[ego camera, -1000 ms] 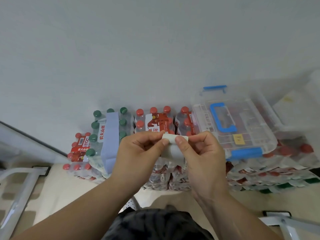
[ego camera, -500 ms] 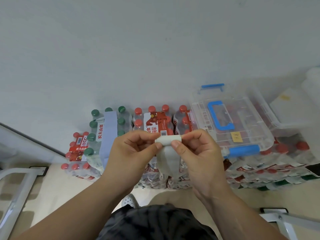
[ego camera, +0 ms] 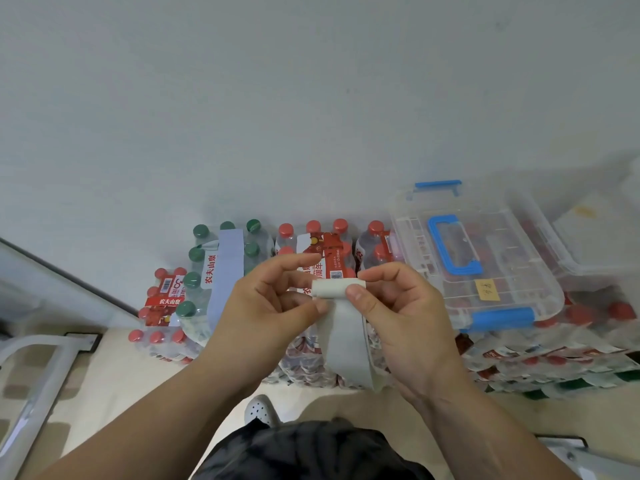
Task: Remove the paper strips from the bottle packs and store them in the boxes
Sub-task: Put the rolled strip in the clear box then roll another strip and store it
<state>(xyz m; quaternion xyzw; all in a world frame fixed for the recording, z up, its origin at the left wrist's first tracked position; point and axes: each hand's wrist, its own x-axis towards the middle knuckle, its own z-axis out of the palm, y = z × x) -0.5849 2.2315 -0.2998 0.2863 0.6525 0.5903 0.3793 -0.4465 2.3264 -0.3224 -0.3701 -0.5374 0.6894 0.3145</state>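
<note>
A pale grey paper strip (ego camera: 343, 337) is rolled into a small tube at its top, and its loose tail hangs down. My left hand (ego camera: 273, 306) pinches the roll's left end and my right hand (ego camera: 398, 306) pinches its right end, both at chest height above the stacked bottle packs. A green-capped pack (ego camera: 207, 271) at the left carries a blue-grey strip (ego camera: 227, 268) over its top. Red-capped packs (ego camera: 311, 244) stand behind my hands. A clear plastic box (ego camera: 485, 271) with a blue handle and latches lies shut on the packs to the right.
A second clear box (ego camera: 595, 230) sits at the far right. More red-capped packs (ego camera: 159, 306) are stacked low at the left. A white wall rises behind the packs. Grey metal frames stand at the bottom left (ego camera: 31, 375) and bottom right (ego camera: 568, 448). My shoe (ego camera: 259, 410) shows on the floor.
The roll at the top of the strip has grown slightly thicker as both hands turned it. My left fingers have opened out a little. The view has shifted slightly.
</note>
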